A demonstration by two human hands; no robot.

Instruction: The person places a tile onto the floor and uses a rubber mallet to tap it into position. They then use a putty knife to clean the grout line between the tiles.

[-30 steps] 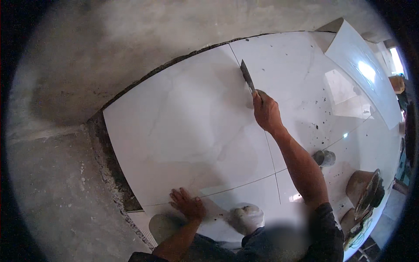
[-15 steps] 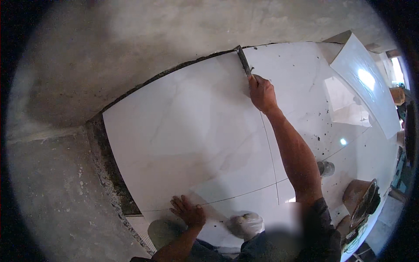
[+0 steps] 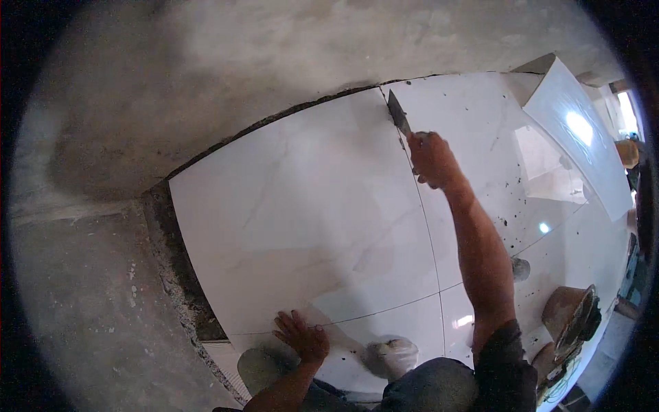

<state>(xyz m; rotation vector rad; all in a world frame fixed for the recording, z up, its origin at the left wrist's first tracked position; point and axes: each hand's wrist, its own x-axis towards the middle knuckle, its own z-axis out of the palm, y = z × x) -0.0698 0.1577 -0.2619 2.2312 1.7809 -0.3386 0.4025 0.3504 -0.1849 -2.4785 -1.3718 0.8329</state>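
Note:
A large white glossy floor tile [image 3: 302, 220] lies in front of me, set against bare grey concrete. My right hand [image 3: 431, 158] is stretched far forward and grips a trowel [image 3: 398, 114], whose dark blade points into the joint line at the tile's far right corner. My left hand [image 3: 302, 336] rests flat, fingers spread, on the tile's near edge by the joint to the row below. My knee [image 3: 392, 356] presses on the tile beneath me.
Rough concrete floor [image 3: 206, 82] surrounds the tiles at left and above, with a dark mortar gap [image 3: 175, 275] along the tile's left edge. A loose white tile [image 3: 576, 130] leans at upper right. A brown bucket [image 3: 570, 316] stands at lower right among mortar specks.
My right hand with the trowel has travelled forward along the joint toward the tile's far corner. My left hand stays planted on the near edge.

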